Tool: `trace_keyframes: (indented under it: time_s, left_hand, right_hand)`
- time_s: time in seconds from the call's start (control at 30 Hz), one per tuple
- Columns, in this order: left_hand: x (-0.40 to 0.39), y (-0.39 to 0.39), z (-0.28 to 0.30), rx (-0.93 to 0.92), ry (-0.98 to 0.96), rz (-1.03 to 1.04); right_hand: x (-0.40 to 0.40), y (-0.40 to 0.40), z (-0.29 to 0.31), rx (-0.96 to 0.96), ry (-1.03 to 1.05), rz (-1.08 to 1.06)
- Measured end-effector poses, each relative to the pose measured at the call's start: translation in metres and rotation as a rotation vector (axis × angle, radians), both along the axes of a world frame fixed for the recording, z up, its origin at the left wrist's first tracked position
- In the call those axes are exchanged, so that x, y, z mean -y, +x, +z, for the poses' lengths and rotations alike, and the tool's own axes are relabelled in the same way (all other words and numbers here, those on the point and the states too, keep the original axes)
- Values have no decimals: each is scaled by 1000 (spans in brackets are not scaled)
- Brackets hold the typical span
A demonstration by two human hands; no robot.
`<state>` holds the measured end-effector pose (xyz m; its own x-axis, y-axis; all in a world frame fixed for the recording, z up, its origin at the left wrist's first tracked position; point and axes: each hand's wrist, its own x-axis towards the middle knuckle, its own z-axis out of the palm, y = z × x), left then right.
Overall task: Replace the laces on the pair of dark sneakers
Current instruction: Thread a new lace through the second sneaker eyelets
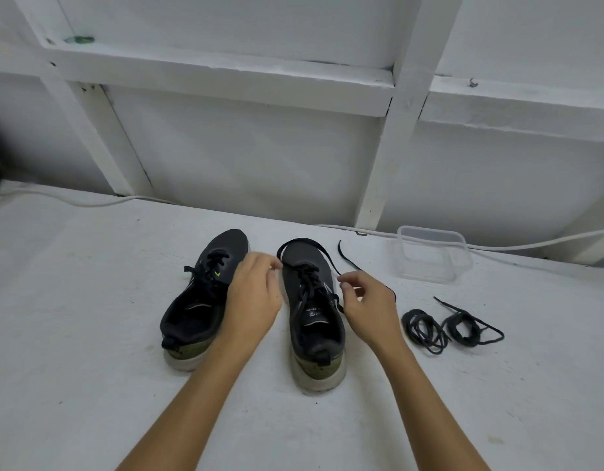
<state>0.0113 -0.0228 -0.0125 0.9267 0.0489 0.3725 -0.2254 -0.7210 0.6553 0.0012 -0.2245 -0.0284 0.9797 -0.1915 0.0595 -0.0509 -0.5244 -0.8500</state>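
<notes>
Two dark sneakers stand side by side on a white surface, toes pointing away from me. The left sneaker (195, 300) is laced. The right sneaker (312, 321) has a black lace (322, 253) looping over its toe. My left hand (254, 297) pinches one end of that lace beside the toe. My right hand (368, 305) pinches the other strand on the shoe's right side. Two coiled black laces (424, 329) (463, 328) lie to the right of the shoes.
A clear plastic container (429, 254) stands at the back right near the wall. A loose lace end (348, 258) trails beside it. A white cable (90, 202) runs along the wall's foot. White wooden framing rises behind.
</notes>
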Motion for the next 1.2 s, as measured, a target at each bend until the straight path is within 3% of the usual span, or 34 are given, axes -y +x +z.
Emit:
trace_keyframes:
  time_s: [0.07, 0.2, 0.33, 0.4, 0.57, 0.7, 0.83, 0.97, 1.1, 1.2]
  left_hand:
    - [2, 16, 9, -15, 110, -143]
    - [6, 36, 15, -143, 535, -360]
    - [-2, 29, 19, -46, 338, -354]
    - [-8, 17, 21, -103, 302, -308]
    - [-6, -11, 12, -557, 468, -249]
    - [2, -28, -9, -845, 134, -115]
    - [3, -25, -18, -770, -86, -90]
    - [3, -11, -8, -787, -525, -127]
    - [10, 4, 0, -525, -431, 17]
    - [16, 17, 3, -407, -277, -11]
  right_hand:
    - [0, 7, 1, -31, -8, 85]
    - [-2, 17, 0, -88, -23, 162]
    - [2, 17, -5, -160, -91, 157]
    - [4, 12, -9, -181, -141, 145]
    - [10, -2, -17, -308, -144, 67]
    - [18, -9, -18, -416, -103, 54]
    - [18, -10, -14, -454, -138, 108]
    - [12, 0, -5, -325, -93, 50]
    - [4, 18, 8, -126, -37, 52]
    - [-2, 31, 14, -48, -75, 166]
